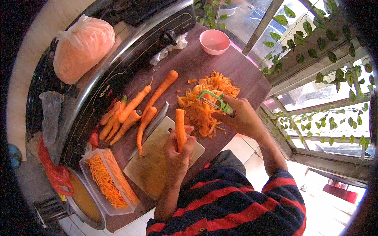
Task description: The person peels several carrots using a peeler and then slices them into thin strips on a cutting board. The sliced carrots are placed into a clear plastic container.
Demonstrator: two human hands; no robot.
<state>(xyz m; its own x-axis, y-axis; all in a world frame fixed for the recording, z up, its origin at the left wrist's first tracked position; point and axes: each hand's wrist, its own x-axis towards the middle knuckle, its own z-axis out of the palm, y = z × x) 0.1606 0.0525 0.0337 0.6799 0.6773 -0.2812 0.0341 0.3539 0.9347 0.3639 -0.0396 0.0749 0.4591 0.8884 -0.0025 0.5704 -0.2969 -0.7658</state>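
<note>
My left hand [178, 149] grips a carrot [180, 126] by its lower part, above a cutting board [147, 174]. The carrot points away from me and its surface looks smooth. In my right hand [239, 115] is a green peeler [218, 101], held a little apart from the carrot. Beneath the peeler lies a heap of carrot peelings [203, 118] on the wooden table. Several whole carrots [134, 103] lie beyond the board to the left. A knife [158, 119] rests beside the board's far edge, partly hidden by a carrot.
A clear plastic container [133, 209] holds shredded carrot [107, 180]. Behind it is a pot [88, 200] of brownish liquid. A Rinnai gas stove [130, 56] borders the table, bearing a tied plastic bag [85, 47] of orange contents. A pink bowl [215, 42] stands near the window.
</note>
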